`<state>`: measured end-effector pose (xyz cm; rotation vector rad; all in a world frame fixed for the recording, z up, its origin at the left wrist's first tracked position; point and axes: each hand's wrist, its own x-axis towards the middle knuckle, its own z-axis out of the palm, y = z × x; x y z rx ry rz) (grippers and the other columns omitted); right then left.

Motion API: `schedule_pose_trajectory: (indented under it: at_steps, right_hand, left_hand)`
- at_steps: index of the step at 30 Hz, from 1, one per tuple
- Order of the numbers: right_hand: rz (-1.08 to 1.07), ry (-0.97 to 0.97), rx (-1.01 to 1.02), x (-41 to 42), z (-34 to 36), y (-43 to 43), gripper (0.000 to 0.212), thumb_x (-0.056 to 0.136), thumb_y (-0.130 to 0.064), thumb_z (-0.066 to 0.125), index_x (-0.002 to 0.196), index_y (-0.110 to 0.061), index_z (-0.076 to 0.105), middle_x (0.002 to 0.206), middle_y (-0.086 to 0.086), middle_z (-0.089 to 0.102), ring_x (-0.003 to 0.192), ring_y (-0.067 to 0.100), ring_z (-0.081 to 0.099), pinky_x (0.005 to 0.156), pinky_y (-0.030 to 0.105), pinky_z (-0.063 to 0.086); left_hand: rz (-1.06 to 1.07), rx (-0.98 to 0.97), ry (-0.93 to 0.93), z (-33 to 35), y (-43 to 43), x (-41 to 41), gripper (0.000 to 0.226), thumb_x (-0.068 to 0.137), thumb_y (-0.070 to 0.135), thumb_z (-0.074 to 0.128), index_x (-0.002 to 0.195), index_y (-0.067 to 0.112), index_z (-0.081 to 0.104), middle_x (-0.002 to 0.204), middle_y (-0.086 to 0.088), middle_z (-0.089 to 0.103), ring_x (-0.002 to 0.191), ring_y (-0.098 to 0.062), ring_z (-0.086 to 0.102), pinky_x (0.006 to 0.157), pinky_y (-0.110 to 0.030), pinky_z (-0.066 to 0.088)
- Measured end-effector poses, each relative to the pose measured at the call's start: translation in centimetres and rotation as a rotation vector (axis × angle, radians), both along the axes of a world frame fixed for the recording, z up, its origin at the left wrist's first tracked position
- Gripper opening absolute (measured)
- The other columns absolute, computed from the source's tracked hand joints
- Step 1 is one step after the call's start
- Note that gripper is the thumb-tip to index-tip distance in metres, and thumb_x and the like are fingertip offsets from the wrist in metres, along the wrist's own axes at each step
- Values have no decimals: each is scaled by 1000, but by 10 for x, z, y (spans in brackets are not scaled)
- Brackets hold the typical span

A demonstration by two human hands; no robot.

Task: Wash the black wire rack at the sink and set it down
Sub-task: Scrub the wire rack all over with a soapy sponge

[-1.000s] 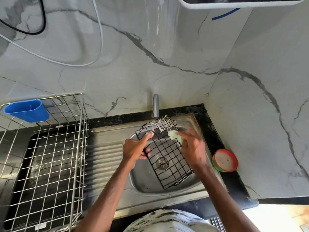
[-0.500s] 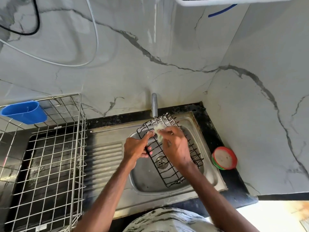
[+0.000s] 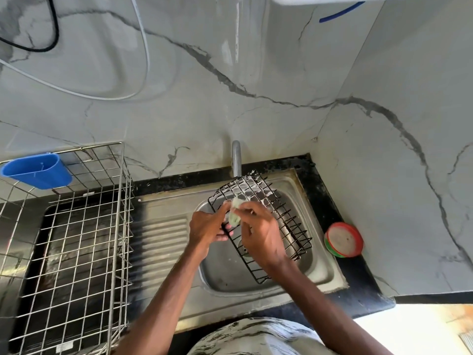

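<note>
The black wire rack point(image 3: 276, 211) is held tilted over the steel sink basin point(image 3: 320, 262), its far end streaked with white suds below the tap point(image 3: 236, 157). My left hand point(image 3: 207, 228) grips the rack's left edge. My right hand point(image 3: 261, 231) presses a pale green scrub pad point(image 3: 234, 213) against the rack's left side, close to my left fingers. The near part of the rack is hidden behind my right hand and wrist.
A large steel wire dish basket point(image 3: 76, 242) stands on the left, with a blue plastic holder point(image 3: 38, 170) hooked on its far rim. The ribbed drainboard point(image 3: 161, 242) lies between basket and basin. A red-rimmed round soap tub point(image 3: 343, 239) sits on the black counter at right.
My right hand with the scrub pad has slid from the rack's right side across to its left edge beside my left hand. The rack has tilted more toward the right.
</note>
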<state>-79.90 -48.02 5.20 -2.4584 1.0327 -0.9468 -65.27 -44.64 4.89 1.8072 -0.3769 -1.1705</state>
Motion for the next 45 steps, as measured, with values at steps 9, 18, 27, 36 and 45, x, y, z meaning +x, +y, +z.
schedule_pose_trajectory:
  at_steps: [9, 18, 27, 36, 45]
  right_hand:
    - [-18, 11, -35, -48, 0, -36, 34, 87, 11, 52, 97, -9, 77, 109, 9, 71, 98, 20, 68, 58, 25, 61]
    - [-105, -15, -48, -38, 4, -11, 40, 76, 22, 60, 98, -8, 76, 111, 11, 69, 99, 25, 69, 65, 28, 63]
    - [91, 34, -18, -69, 1, -5, 36, 80, 17, 60, 96, -11, 77, 115, 6, 68, 100, 17, 67, 55, 21, 58]
    - [-151, -62, -61, -74, 22, -28, 33, 77, 18, 60, 93, -7, 75, 102, 8, 70, 84, 18, 69, 55, 27, 60]
    - [157, 50, 42, -66, 12, 42, 30, 84, 0, 57, 99, -16, 79, 116, 2, 65, 105, 18, 61, 70, 36, 62]
  left_hand:
    - [-78, -45, 2, 1, 6, 5, 68, 77, 59, 80, 101, -5, 75, 83, -18, 79, 75, -34, 79, 73, -47, 67]
    - [-43, -48, 6, 3, 3, -4, 63, 81, 57, 79, 97, -4, 74, 80, -19, 78, 74, -37, 79, 74, -51, 66]
    - [-65, -24, -4, 3, 11, 1, 99, 49, 83, 70, 102, -1, 73, 83, -18, 79, 72, -32, 79, 56, -32, 63]
    - [-62, -60, -55, 11, 13, -17, 69, 76, 62, 79, 98, -4, 74, 80, -18, 79, 71, -33, 79, 68, -46, 67]
    - [-37, -63, -91, 17, 18, -19, 78, 62, 70, 77, 93, -2, 75, 76, -16, 78, 72, -34, 79, 67, -42, 66]
